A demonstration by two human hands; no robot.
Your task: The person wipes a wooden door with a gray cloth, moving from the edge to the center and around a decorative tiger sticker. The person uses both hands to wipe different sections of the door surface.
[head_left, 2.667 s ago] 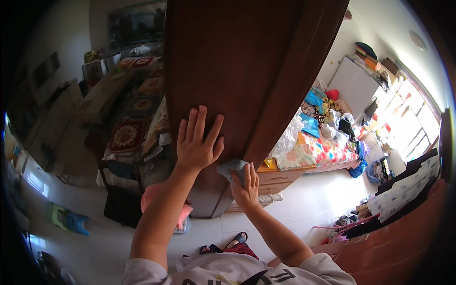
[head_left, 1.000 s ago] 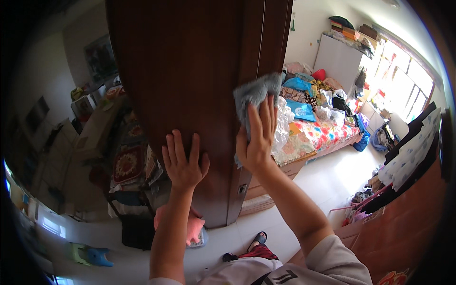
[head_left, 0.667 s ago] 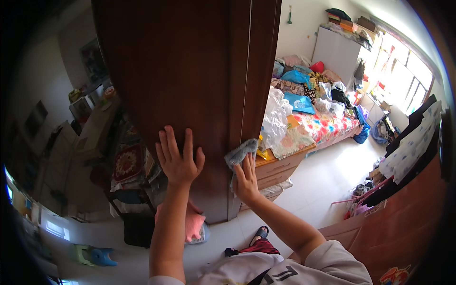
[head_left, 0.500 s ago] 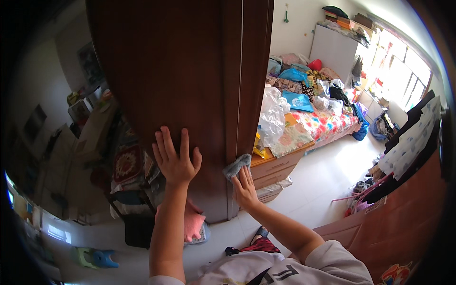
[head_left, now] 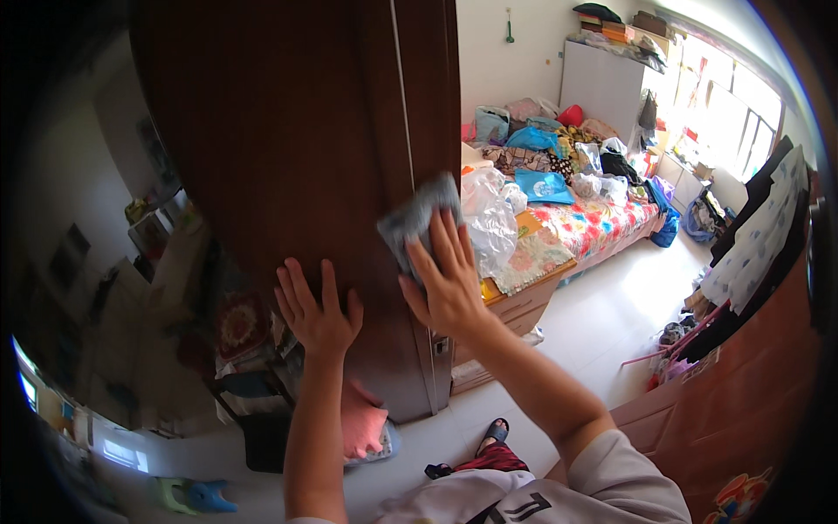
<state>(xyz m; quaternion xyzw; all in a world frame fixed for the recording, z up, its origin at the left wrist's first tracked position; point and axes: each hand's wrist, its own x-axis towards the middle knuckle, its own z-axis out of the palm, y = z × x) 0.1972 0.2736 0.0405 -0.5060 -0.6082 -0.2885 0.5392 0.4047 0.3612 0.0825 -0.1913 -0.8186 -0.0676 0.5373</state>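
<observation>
A tall dark brown wooden door (head_left: 279, 148) stands in front of me, its edge turned to the right. My left hand (head_left: 319, 316) lies flat against its face, fingers spread, holding nothing. Nearer the door's edge, my right hand (head_left: 452, 290) holds a grey cloth (head_left: 421, 217) pressed against the wood. The cloth's upper part sticks out beyond my fingertips and looks slightly blurred. Below my right wrist, a small metal lock plate (head_left: 440, 347) shows on the edge.
Behind the door, a bed (head_left: 602, 223) is heaped with clothes and plastic bags. Garments hang on a rack (head_left: 755, 231) at right, beside a reddish-brown wooden panel (head_left: 724, 410). A dark chair (head_left: 262, 428) and a pink cloth (head_left: 362, 424) are at lower left.
My right hand has slid the cloth upward along the door near its edge. My left hand stays flat on the door. The view has shifted slightly, so the door appears further left.
</observation>
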